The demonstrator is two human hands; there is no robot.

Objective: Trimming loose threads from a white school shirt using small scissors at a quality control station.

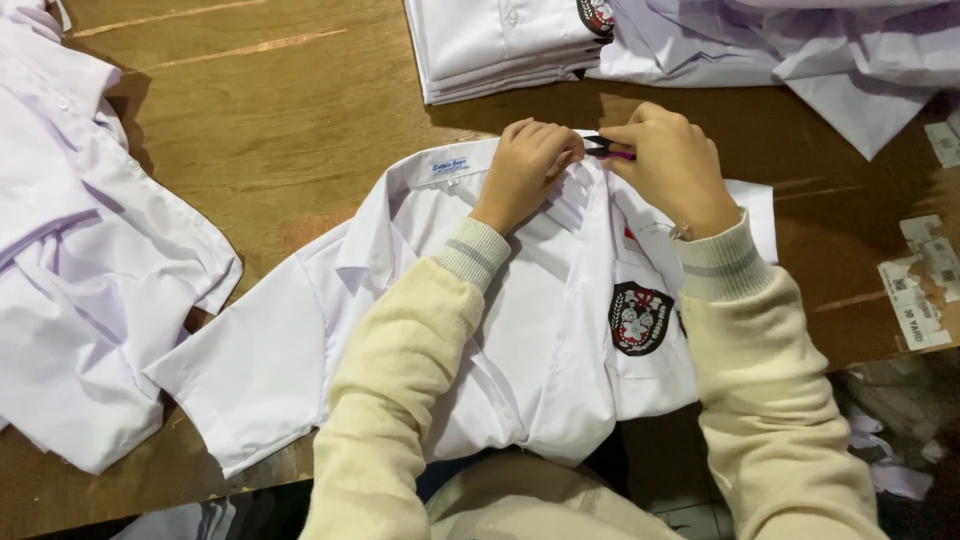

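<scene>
A white short-sleeved shirt (pixel 330 330) lies spread on the wooden table (pixel 270 130), collar toward the far side, with a dark round badge (pixel 640 317) on its chest pocket. My left hand (pixel 525 170) rests on the shirt's collar area, fingers curled and pinching the fabric. My right hand (pixel 672 165) is closed around a small black and purple thread snipper (pixel 607 149), whose tip points at the fabric near my left fingers. Both arms wear cream knit sleeves.
A loose heap of white shirts (pixel 80 260) lies at the left. A folded stack of white shirts (pixel 500 45) and more loose ones (pixel 800 50) sit along the far edge. Paper labels (pixel 925 280) stick to the table at right.
</scene>
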